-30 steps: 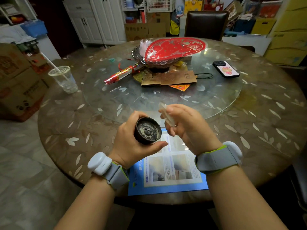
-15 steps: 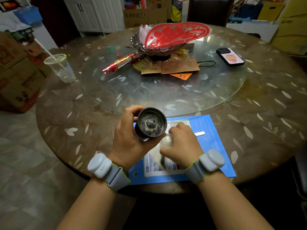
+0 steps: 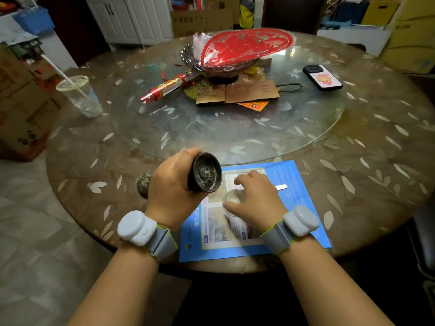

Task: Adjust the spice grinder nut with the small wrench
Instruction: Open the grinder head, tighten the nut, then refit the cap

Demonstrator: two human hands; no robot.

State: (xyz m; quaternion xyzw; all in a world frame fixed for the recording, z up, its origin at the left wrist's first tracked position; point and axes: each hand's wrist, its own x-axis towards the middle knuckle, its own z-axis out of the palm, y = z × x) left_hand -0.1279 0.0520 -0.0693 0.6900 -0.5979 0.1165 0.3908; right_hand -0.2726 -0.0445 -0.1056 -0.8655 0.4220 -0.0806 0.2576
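At the near edge of the counter (image 3: 353,161), in the head view, we hold the spice grinder (image 3: 204,176) in our left hand (image 3: 173,187), fingers wrapped tight round its dark body, its open end tipped toward us so the nut (image 3: 204,172) sits in plain sight at the centre. Our right hand (image 3: 255,200) rests low over the blue leaflet (image 3: 303,203), fingers curled onto a small clear lid (image 3: 229,200); whether they truly pinch it we cannot tell, as it is blurred. A pale flat strip, likely the small wrench (image 3: 281,187), pokes out from beyond that hand, lying on the leaflet just beside the knuckles. A speckled round piece (image 3: 144,184) lies beside our left hand, toward the left edge.

We judge the step in hand to be fetching the wrench. To do it well, we should let go of the lid first, take the strip by its far end, keep the grinder steady and tilted, and seat the wrench squarely on the nut before turning.
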